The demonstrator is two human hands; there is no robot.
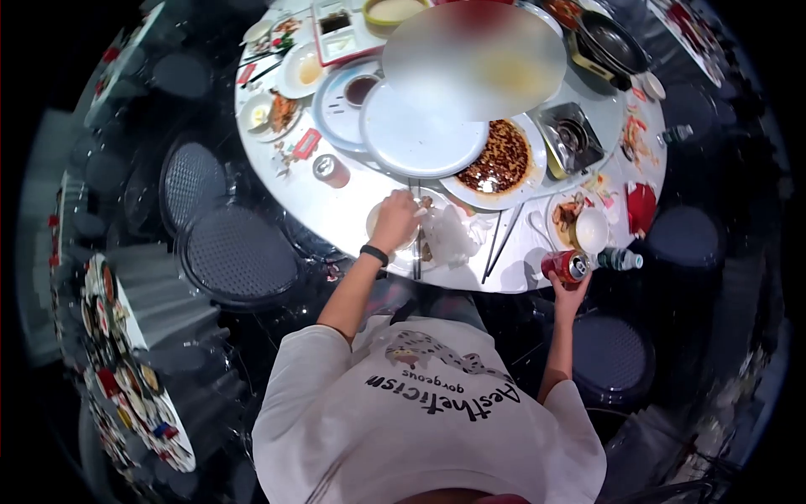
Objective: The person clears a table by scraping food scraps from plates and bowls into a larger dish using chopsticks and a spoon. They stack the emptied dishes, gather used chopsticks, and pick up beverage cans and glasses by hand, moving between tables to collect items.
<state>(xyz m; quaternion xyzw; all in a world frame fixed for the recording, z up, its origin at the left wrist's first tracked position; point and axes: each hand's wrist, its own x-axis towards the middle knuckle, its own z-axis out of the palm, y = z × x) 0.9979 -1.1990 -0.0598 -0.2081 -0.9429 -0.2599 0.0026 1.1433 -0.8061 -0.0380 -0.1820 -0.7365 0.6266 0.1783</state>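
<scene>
White round table [336, 206] is crowded with used dishes, a big empty plate [424, 130] overlapping a dish of red-brown food [501, 160], probably pushed together to free the near edge. Left hand [395, 220], with a black wristband, rests with fingers curled down on a small plate [375, 220] beside crumpled wrapping [449, 235]; I cannot tell whether it grips anything. Right hand [571, 292] is closed from below around a red can [564, 265] at the table rim, tipped sideways next to a bottle [620, 259], likely gripped low for balance.
</scene>
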